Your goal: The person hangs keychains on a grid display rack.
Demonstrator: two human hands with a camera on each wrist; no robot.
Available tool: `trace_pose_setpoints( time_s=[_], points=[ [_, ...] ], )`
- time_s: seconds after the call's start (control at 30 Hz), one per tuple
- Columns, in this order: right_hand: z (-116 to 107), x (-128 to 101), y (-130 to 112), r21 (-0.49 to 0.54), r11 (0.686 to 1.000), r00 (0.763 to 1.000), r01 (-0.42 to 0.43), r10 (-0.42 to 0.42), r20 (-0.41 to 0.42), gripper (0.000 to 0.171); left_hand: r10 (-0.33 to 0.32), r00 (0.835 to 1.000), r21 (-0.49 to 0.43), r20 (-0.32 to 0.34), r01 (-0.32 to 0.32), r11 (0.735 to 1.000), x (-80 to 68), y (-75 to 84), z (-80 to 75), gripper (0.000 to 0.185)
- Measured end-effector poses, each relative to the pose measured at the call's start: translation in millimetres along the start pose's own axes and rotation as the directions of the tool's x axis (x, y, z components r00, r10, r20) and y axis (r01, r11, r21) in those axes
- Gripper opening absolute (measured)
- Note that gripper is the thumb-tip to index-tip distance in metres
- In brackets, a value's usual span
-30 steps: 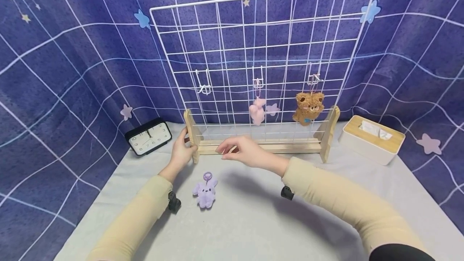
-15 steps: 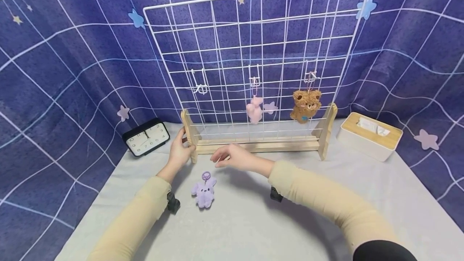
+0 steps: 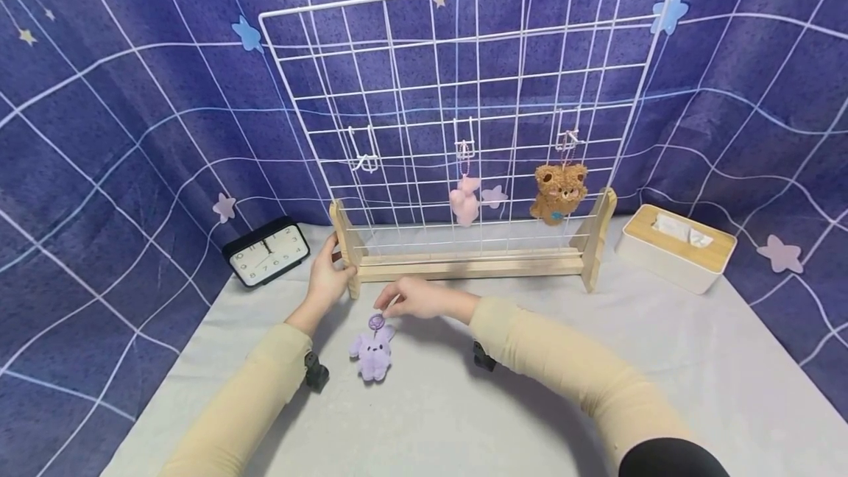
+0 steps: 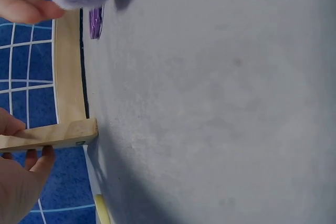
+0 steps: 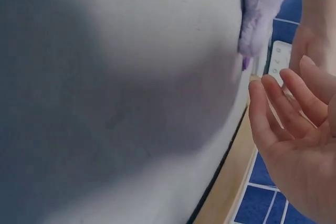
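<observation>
My left hand grips the left wooden upright of a white wire grid rack; in the left wrist view, fingers and thumb lie on either side of that wooden foot. A purple plush bunny keychain lies on the table, its purple ring towards the rack. Just beyond the ring is my right hand, fingertips right at it. Seen from the right wrist, the fingers are loosely bent, with space between them and the thumb, holding nothing.
A pink plush keychain and a brown bear keychain hang from hooks on the grid. A third white hook at left carries nothing. An alarm clock stands left of the rack, a tissue box to its right.
My right hand has moved left and down from in front of the rack's base to the bunny's ring. The left hand keeps its grip on the upright. The head view has shifted slightly.
</observation>
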State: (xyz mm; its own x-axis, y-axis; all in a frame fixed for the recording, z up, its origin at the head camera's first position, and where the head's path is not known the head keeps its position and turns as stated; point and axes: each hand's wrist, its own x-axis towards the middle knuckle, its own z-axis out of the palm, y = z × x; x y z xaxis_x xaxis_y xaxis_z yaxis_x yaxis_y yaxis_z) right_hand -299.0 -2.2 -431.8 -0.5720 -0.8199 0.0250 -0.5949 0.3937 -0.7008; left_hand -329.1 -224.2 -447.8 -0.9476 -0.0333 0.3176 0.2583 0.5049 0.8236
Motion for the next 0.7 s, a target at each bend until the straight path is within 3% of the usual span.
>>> trace_pose_setpoints(
  time_s=[0.43, 0.7],
  points=[
    [17, 13, 8, -0.080, 0.990, 0.991, -0.119, 0.113, -0.077, 0.025, -0.010, 1.000, 0.000, 0.001, 0.010, 1.000, -0.9, 1.3, -0.2, 0.085],
    [30, 23, 11, -0.101, 0.988, 0.986, -0.113, 0.099, -0.133, 0.022, -0.015, 1.000, 0.001, 0.000, 0.015, 1.000, -0.8, 0.6, -0.5, 0.085]
  ],
)
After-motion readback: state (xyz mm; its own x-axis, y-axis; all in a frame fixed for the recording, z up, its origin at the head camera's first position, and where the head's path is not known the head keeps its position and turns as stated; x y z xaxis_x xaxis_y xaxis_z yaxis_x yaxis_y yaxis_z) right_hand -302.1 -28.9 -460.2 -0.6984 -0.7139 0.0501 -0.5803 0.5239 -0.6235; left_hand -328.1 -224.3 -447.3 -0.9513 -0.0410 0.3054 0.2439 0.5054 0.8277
